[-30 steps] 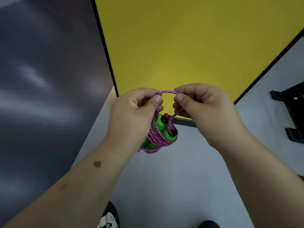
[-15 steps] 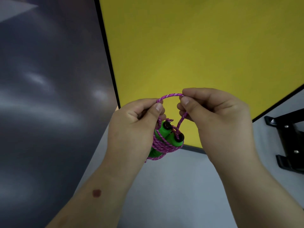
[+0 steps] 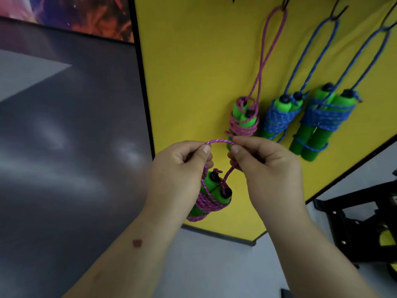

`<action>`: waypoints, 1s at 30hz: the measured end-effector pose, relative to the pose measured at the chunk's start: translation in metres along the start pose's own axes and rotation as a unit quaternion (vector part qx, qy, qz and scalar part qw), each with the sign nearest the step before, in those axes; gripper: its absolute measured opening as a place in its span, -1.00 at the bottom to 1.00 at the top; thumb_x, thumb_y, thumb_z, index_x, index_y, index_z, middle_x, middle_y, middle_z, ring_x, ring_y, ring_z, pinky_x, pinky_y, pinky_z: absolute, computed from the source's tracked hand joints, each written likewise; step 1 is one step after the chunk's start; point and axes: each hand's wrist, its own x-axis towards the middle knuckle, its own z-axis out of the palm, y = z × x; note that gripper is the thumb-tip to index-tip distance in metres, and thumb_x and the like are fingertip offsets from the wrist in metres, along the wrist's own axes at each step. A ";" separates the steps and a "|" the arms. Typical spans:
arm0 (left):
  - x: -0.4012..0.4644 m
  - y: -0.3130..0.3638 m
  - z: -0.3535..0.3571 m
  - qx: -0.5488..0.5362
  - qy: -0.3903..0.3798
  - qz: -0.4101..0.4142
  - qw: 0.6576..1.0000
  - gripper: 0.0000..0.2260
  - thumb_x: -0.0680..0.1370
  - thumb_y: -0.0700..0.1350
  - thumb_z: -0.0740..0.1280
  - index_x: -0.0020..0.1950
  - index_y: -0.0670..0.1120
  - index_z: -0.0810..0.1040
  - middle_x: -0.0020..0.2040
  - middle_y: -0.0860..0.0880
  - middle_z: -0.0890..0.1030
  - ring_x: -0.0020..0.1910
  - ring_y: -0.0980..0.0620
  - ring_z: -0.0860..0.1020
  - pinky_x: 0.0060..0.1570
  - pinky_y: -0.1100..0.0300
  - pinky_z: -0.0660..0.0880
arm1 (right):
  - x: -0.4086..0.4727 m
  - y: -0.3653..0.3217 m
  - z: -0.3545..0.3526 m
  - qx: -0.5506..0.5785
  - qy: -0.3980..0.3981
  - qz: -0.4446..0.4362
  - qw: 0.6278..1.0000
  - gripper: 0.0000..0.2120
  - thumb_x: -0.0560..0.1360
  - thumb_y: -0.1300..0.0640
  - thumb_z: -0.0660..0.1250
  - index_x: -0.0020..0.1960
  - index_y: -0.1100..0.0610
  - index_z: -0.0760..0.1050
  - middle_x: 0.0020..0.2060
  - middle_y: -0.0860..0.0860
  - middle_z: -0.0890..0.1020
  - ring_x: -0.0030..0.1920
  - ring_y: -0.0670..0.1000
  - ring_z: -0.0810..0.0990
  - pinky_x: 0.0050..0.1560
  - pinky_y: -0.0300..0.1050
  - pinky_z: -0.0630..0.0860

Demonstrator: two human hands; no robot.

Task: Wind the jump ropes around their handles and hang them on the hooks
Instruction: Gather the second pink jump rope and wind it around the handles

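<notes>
Near bottom edge of yellow board, left hand & right hand pinch the loop of the wound pink rope. Keep loop spread wide, lift to a free hook w/o loosening coils.

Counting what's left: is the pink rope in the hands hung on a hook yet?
No. Both hands hold its loop below the hung ropes.

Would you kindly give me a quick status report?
Left hand and right hand pinch the loop of the wound pink jump rope with green foam handles. Not yet hung. Nothing blocking.
</notes>
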 end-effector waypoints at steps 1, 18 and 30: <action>0.007 0.015 0.000 0.003 0.002 0.003 1.000 -0.83 0.61 -0.09 0.37 -0.14 0.08 0.70 -0.22 0.08 0.72 -0.17 0.09 0.71 0.00 -0.10 0.65 | 0.008 -0.016 -0.001 -0.006 -0.001 -0.006 1.000 -0.86 0.53 0.22 0.44 0.01 0.02 0.70 -0.21 -0.02 0.73 -0.13 0.01 0.71 -0.01 0.03 0.66; 0.126 0.156 0.018 -0.015 0.015 0.029 0.999 -0.82 0.60 -0.02 0.36 -0.18 0.14 0.69 -0.25 -0.07 0.71 -0.18 -0.31 0.63 -0.07 -0.29 0.60 | 0.142 -0.147 0.013 -0.094 0.038 -0.089 0.991 -0.87 0.57 0.12 0.39 -0.05 -0.08 0.67 -0.24 -0.13 0.71 -0.22 -0.08 0.65 -0.17 -0.13 0.58; 0.171 0.155 0.020 -0.006 -0.008 -0.014 1.000 -0.80 0.58 -0.05 0.37 -0.21 -0.03 0.69 -0.31 -0.04 0.70 -0.16 -0.29 0.66 -0.04 -0.28 0.62 | 0.170 -0.144 0.029 -0.282 0.053 -0.103 0.953 -0.77 0.61 0.10 0.27 -0.01 0.09 0.70 -0.26 0.10 0.69 -0.36 0.04 0.48 -0.32 -0.01 0.47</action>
